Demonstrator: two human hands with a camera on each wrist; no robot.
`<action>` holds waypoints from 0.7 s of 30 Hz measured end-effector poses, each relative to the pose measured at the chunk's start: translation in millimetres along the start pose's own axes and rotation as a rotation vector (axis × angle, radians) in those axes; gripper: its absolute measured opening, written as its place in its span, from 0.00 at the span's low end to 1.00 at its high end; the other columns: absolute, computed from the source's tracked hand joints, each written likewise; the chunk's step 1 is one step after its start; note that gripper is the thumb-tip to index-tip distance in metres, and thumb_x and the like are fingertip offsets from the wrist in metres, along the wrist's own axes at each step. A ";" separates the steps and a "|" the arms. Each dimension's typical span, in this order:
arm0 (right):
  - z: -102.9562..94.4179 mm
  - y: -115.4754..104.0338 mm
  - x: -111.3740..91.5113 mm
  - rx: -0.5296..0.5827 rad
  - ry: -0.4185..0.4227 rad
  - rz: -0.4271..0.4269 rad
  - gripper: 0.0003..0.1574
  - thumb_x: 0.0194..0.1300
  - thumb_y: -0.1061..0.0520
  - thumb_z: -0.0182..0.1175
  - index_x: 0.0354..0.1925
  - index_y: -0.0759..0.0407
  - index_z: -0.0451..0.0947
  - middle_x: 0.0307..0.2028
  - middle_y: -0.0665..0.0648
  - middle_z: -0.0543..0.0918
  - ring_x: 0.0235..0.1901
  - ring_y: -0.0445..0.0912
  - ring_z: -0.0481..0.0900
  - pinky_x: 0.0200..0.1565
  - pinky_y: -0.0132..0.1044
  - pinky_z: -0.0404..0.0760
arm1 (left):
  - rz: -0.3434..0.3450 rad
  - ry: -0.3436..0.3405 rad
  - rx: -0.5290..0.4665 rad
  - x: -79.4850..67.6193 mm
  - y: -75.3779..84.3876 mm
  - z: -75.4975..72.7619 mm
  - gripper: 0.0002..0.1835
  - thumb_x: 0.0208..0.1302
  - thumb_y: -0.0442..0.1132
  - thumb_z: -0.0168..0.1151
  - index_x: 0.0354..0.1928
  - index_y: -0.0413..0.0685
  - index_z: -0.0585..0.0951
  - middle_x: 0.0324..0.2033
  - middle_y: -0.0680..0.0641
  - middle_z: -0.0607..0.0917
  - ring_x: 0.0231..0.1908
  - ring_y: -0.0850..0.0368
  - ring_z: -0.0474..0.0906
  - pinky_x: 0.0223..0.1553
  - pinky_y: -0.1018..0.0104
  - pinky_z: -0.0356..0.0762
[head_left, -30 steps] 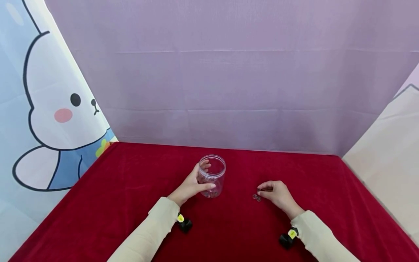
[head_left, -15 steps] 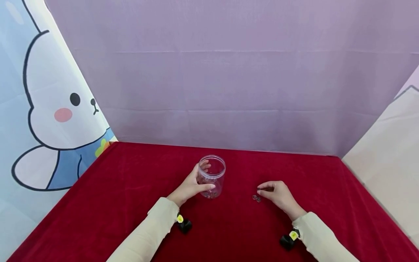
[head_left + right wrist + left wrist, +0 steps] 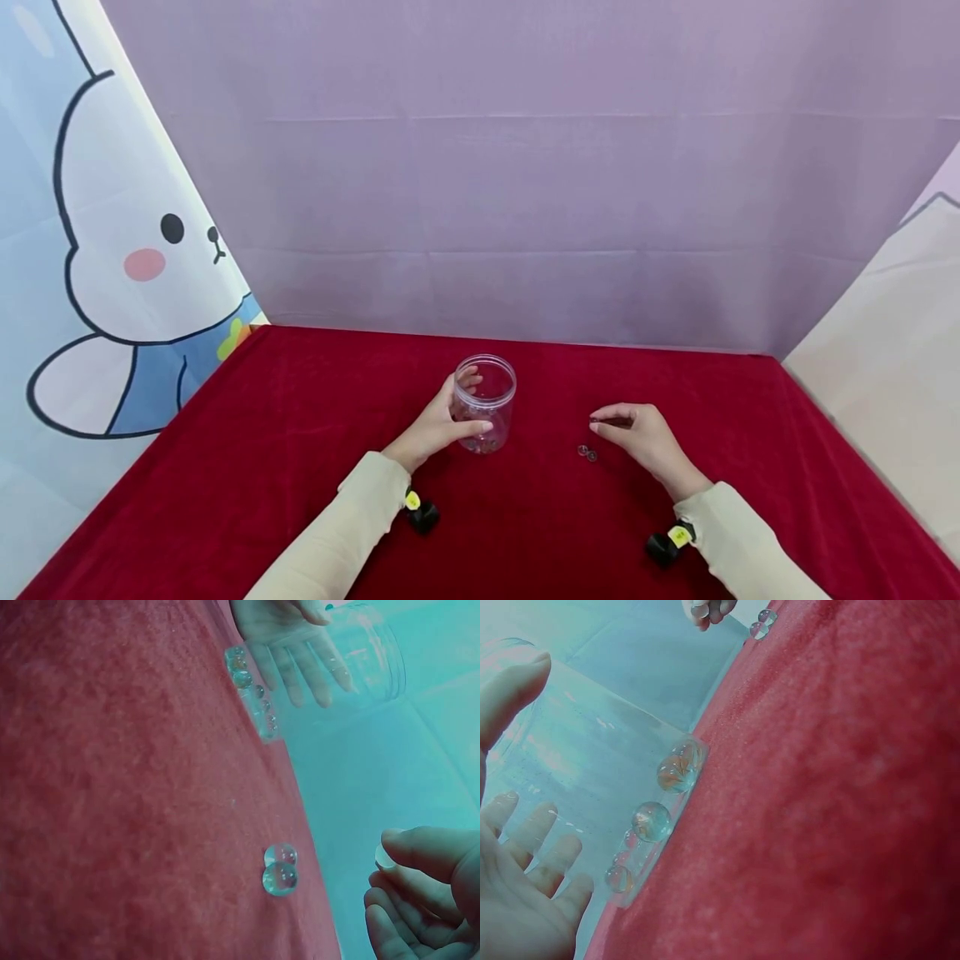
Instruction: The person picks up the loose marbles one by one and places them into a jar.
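My left hand (image 3: 438,429) grips a clear, lidless plastic jar (image 3: 486,407) that stands upright on the red cloth, thumb in front and fingers behind. Several glass marbles (image 3: 652,822) lie on the jar's bottom in the left wrist view, some with coloured swirls. To the right, my right hand (image 3: 648,437) pinches a clear marble (image 3: 383,857) between thumb and fingertips, raised above the cloth. Below those fingertips, two loose marbles (image 3: 280,878) sit side by side on the cloth. In the head view the held marble is mostly covered by the fingers.
A red velvet cloth (image 3: 517,525) covers the table. A pale purple curtain (image 3: 525,208) hangs along the back edge, with a cartoon-printed sheet (image 3: 112,250) at left and a pale sheet (image 3: 892,367) at right. Each wrist wears a small black camera (image 3: 424,517).
My right hand has picked a marble out of the small group and lifted it slightly, leaving two on the cloth. The left hand and jar have stayed in place.
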State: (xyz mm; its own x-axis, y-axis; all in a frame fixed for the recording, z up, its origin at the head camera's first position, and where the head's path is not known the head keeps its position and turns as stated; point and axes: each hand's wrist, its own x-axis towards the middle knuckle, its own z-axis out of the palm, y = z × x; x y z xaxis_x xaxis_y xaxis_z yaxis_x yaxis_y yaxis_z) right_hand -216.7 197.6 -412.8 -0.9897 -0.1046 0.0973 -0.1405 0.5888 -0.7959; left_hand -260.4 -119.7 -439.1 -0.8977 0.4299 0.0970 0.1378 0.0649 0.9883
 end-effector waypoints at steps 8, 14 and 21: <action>0.4 -7.6 1.7 0.018 -0.015 -0.021 0.15 0.59 0.57 0.65 0.44 0.62 0.83 0.42 0.56 0.84 0.38 0.45 0.80 0.36 0.31 0.78 | -0.009 -0.037 -0.028 -7.1 20.1 1.0 0.46 0.57 0.32 0.65 0.72 0.52 0.50 0.69 0.43 0.58 0.69 0.45 0.52 0.66 0.46 0.55; 4.5 -15.9 1.5 0.054 -0.034 -0.037 0.16 0.59 0.56 0.65 0.44 0.63 0.83 0.43 0.57 0.84 0.36 0.42 0.80 0.37 0.33 0.78 | -0.024 -0.049 -0.023 -11.7 28.7 1.4 0.47 0.57 0.32 0.65 0.73 0.51 0.48 0.69 0.45 0.58 0.69 0.49 0.53 0.66 0.48 0.56; 10.2 -24.0 -0.1 0.091 -0.040 -0.040 0.16 0.59 0.56 0.65 0.45 0.64 0.82 0.42 0.58 0.84 0.36 0.43 0.80 0.37 0.32 0.79 | -0.027 -0.055 -0.028 -12.9 28.0 0.7 0.46 0.57 0.33 0.66 0.72 0.52 0.49 0.70 0.41 0.55 0.70 0.44 0.50 0.66 0.47 0.55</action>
State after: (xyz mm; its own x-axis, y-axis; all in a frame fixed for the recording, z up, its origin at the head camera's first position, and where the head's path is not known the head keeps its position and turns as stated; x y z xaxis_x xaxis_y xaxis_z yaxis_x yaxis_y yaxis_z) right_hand -213.0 175.3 -399.9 -0.9813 -0.1594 0.1077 -0.1751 0.5082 -0.8433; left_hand -244.7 -122.8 -412.8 -0.8764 0.4772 0.0646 0.1015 0.0520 0.9935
